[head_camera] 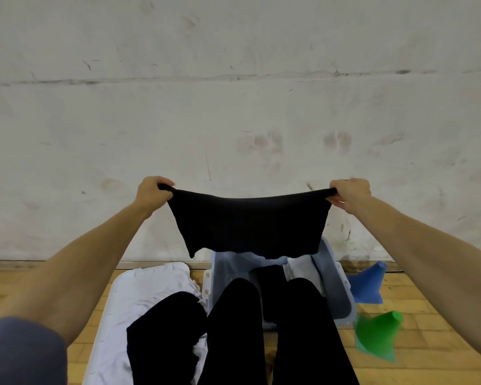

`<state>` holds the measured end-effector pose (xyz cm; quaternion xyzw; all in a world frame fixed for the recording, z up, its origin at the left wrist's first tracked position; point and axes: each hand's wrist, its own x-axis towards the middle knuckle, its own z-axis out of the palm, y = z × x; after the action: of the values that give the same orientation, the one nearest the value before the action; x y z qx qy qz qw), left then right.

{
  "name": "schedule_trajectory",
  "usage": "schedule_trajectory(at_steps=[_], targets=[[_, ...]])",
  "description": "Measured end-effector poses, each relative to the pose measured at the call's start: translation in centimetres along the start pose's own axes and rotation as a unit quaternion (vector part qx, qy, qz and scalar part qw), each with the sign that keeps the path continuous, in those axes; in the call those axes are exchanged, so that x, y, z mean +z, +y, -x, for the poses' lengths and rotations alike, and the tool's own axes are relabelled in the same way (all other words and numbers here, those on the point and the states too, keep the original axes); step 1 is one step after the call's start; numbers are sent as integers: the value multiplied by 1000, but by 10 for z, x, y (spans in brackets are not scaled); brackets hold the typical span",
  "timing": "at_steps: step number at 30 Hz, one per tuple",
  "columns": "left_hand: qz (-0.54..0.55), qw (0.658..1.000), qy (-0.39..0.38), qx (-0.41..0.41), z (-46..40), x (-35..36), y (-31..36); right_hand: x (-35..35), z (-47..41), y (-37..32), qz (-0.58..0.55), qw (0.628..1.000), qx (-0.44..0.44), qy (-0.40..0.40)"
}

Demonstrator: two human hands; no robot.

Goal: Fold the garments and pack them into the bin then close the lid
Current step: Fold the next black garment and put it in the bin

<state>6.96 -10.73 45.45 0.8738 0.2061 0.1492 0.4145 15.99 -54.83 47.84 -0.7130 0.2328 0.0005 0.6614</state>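
Note:
I hold a black garment [247, 223] stretched out in the air at arm's length. My left hand [152, 191] grips its upper left corner and my right hand [350, 193] grips its upper right corner. It hangs above the far end of an open grey-blue bin [335, 284] on the floor. Folded pale and dark clothes lie inside the bin. The white lid [139, 276] lies flat to the left of the bin, with a white garment [156, 298] and a black garment [164, 329] piled on it.
A scuffed white wall stands close ahead. A blue cone [370, 282] and a green cone [378, 334] lie on the wooden floor right of the bin. My legs in black trousers [233, 329] fill the lower middle, over the bin's near edge.

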Motion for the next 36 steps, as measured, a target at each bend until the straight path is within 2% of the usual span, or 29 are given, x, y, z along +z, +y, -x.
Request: schedule_trajectory(at_steps=[3, 9, 17, 19, 21, 23, 28, 33, 36], targets=[[-60, 998, 6, 34, 5, -2, -8, -1, 1, 2, -2, 1000, -17, 2], [-105, 984, 69, 126, 13, -3, 4, 7, 10, -3, 19, 996, -88, 1], [-51, 961, 80, 261, 15, 4, 43, 41, 30, -21, -49, 988, -127, -72], [-41, 960, 77, 267, 16, 9, 53, 50, 36, -24, -67, 986, -123, -95], [-6, 971, 49, 235, 20, 13, 65, 60, 42, -26, -77, 982, -123, -123], [75, 980, 4, 183, 28, 18, 81, 70, 49, -28, -83, 978, -119, -150], [211, 965, -99, 123, 48, 31, 112, 88, 68, -31, -108, 970, -99, -193], [262, 935, -217, 96, 48, 38, 124, 97, 74, -30, -111, 969, -100, -197], [189, 928, -292, 129, 46, 36, 126, 100, 72, -27, -65, 964, -113, -232]])
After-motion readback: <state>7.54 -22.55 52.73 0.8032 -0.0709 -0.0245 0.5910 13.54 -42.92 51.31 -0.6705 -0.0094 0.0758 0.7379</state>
